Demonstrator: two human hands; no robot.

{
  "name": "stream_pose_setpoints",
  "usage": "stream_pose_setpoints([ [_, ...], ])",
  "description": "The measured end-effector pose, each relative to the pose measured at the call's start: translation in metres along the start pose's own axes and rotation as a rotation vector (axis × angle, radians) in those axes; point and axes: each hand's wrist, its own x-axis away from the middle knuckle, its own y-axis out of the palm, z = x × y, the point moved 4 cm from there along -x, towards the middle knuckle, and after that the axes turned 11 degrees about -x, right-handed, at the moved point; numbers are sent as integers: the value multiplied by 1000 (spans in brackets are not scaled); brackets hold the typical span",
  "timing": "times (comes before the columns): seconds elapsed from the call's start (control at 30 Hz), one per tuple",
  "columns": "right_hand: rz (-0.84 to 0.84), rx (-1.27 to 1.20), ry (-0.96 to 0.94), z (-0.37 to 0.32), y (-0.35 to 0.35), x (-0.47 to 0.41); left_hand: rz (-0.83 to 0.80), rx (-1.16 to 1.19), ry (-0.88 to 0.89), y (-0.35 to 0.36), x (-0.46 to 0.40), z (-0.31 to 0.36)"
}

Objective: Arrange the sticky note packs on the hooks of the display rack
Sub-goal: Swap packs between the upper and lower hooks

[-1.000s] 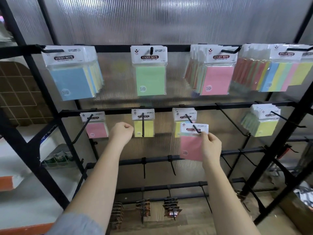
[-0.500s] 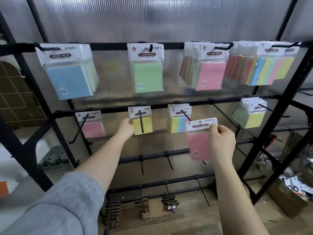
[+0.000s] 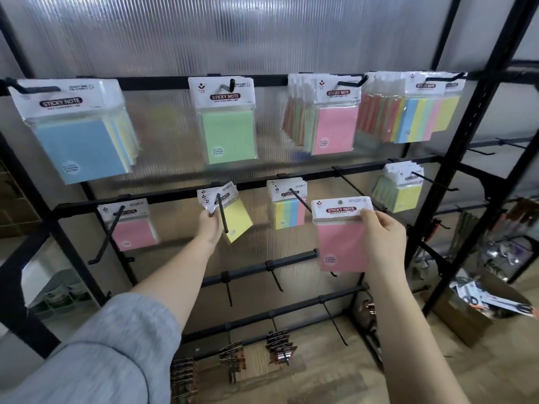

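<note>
My right hand (image 3: 382, 237) pinches a pink sticky note pack (image 3: 341, 237) by its white header, free of any hook, just in front of the multicolour pack (image 3: 287, 207) on the second rail. My left hand (image 3: 208, 225) grips the header of the yellow packs (image 3: 234, 217) on the middle hook of that rail and tilts them sideways. A small pink pack (image 3: 132, 228) hangs on the hook to their left. Large blue (image 3: 78, 132), green (image 3: 227, 121), pink (image 3: 329, 118) and striped packs (image 3: 417, 109) fill the top rail of the black display rack (image 3: 163, 196).
More yellow-green packs (image 3: 402, 188) hang at the right of the second rail. Bare hooks (image 3: 275, 277) stick out from the lower rails. Copper-coloured items (image 3: 280, 346) hang near the floor. A cardboard box (image 3: 478, 313) of packaged goods sits at the lower right.
My right hand has drawn the pink pack off the multicolour hook, down and to the right. My left hand reached to the yellow packs, took their header and tilted them.
</note>
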Motion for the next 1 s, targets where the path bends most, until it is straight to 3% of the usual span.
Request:
stream_pose_setpoints([
  [0.2,-23,-42,6,-7,-1,7,-11,140,-3,7,2,-2],
  [0.37,-47,-74,37,-11,1,15,83,-11,20,0,14,-4],
  [0.67,-6,-206,34,-15,3,22,227,-184,218,-24,72,9],
  [1.0,3,-279,43,-11,6,28,276,-473,297,-37,129,17],
])
